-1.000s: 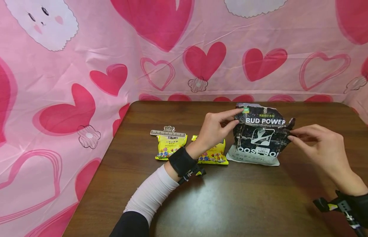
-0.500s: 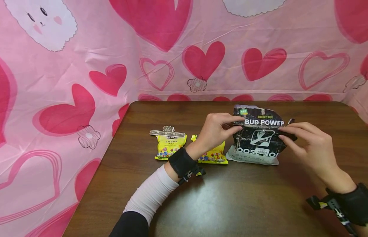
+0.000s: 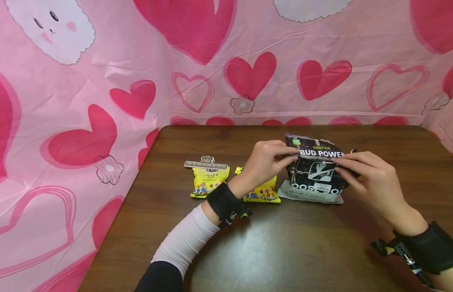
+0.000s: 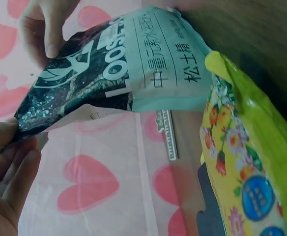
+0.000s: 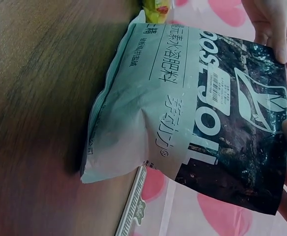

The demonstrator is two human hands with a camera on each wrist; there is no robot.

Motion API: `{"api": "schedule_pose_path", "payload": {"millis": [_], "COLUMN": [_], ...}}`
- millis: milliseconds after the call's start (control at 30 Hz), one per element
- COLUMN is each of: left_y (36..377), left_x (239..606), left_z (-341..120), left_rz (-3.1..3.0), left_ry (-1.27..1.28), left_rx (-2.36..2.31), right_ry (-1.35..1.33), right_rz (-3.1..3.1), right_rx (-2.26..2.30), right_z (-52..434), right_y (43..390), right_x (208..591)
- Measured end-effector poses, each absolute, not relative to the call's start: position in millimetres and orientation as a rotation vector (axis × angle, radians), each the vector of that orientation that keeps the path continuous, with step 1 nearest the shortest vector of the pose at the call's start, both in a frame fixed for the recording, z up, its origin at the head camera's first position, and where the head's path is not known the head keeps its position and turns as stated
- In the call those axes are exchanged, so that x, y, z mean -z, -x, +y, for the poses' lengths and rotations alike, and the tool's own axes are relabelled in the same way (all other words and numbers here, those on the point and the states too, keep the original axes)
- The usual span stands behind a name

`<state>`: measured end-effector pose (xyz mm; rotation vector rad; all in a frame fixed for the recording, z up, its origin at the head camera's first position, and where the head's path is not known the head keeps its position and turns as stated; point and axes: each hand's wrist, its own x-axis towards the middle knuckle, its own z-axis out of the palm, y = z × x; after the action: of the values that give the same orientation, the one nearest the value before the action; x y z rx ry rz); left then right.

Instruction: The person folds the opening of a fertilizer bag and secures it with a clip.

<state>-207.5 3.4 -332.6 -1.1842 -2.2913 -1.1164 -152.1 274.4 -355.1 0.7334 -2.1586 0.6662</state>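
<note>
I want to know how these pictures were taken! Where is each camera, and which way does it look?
Head: sits on the person's head, looks forward and down at the table; shows both hands, left hand and right hand, pinching the black soil bag.
Left wrist: sits on the left wrist, looks along that hand; shows fingers of the left hand.
Right wrist: sits on the right wrist, looks at the bag's front; shows fingertips.
All three share the bag.

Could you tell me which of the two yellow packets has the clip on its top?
The left yellow packet, standing clear of the hands, carries the clip; the other sits behind the left hand.
</note>
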Motion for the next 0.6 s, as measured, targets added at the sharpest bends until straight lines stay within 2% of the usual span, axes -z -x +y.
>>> {"api": "schedule_pose_path", "payload": {"millis": [600], "left_y": [209.3], "left_x": [333.8], "left_z": [-2.1], "left_rz": [-2.260], "left_ry": [1.280], "left_rx": [0.797], "right_ry": [-0.776], "right_rz": [-2.148], "right_rx": [-0.615], "right_z": [272.6], "right_y": [154.5], "right_x": [356.7]}}
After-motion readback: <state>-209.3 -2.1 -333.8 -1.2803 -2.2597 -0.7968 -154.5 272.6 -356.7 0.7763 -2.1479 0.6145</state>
